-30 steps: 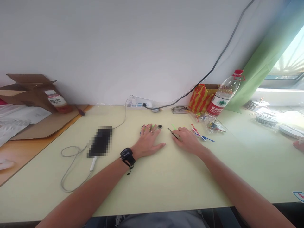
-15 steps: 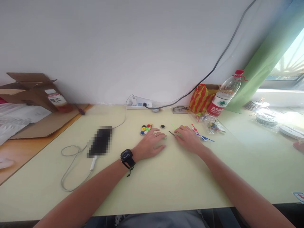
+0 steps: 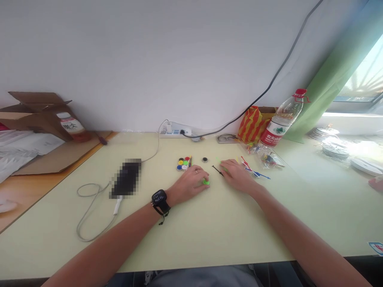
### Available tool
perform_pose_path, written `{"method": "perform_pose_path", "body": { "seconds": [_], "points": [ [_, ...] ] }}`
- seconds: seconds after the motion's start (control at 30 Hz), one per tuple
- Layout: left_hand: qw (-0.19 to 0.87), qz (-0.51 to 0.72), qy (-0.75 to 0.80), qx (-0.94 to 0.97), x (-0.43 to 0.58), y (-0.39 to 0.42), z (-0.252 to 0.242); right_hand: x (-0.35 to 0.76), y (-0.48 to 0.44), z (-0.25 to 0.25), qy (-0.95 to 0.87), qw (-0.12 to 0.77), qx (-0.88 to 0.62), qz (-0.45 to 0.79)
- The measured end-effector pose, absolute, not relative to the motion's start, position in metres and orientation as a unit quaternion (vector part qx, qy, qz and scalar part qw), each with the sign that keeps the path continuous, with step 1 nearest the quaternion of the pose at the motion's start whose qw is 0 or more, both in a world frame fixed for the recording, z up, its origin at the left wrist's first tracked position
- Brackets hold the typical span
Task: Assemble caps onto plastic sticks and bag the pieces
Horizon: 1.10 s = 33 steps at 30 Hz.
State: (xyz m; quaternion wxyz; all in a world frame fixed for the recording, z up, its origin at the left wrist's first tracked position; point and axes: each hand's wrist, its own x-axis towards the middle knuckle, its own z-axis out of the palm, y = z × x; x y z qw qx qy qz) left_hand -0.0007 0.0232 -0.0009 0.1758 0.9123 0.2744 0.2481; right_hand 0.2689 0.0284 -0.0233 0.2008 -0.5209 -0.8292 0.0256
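My left hand (image 3: 193, 180) pinches a small green round plastic piece (image 3: 206, 182) between thumb and fingers, just over the table. Palm down, my right hand (image 3: 236, 173) rests with its fingers curled over a thin green plastic pointer (image 3: 222, 162), mostly hidden beneath them. A black pointer (image 3: 217, 170) lies by the right thumb. To the left hand's upper left sits a cluster of coloured discs (image 3: 181, 162), several colours together. One black disc (image 3: 205, 159) lies apart, beyond both hands. Red, white and blue pointers (image 3: 254, 173) lie right of my right hand.
A pixelated dark device (image 3: 127, 179) with a white cable lies left. At the back are a power strip (image 3: 175, 130), glasses (image 3: 227, 138), a striped bag (image 3: 251, 125) and a large water bottle (image 3: 279, 121). Plastic packets (image 3: 271, 159) and stacked white discs (image 3: 335, 147) are on the right.
My left hand's fingers have closed and lifted the green round piece slightly toward me. My right hand has shifted a little, and less of the green pointer shows past its fingertips.
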Motion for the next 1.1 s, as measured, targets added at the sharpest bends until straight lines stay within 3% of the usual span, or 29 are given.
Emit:
{"method": "perform_pose_path", "body": {
  "seconds": [0.4, 0.77, 0.97, 1.1],
  "points": [
    [0.403, 0.37, 0.334, 0.768, 0.009, 0.018, -0.008, 0.271, 0.031, -0.023, -0.815, 0.24, -0.524, 0.051],
    [0.444, 0.424, 0.361, 0.702, 0.008, 0.022, -0.008, 0.27, 0.036, -0.02, -0.757, 0.437, -0.481, 0.066],
    [0.493, 0.424, 0.364, 0.667, 0.01, 0.021, -0.006, 0.259, 0.024, 0.0, -0.641, 0.558, -0.464, 0.25],
    [0.511, 0.418, 0.358, 0.661, 0.011, 0.02, -0.005, 0.245, 0.01, 0.012, -0.613, 0.542, -0.415, 0.398]
  ]
}}
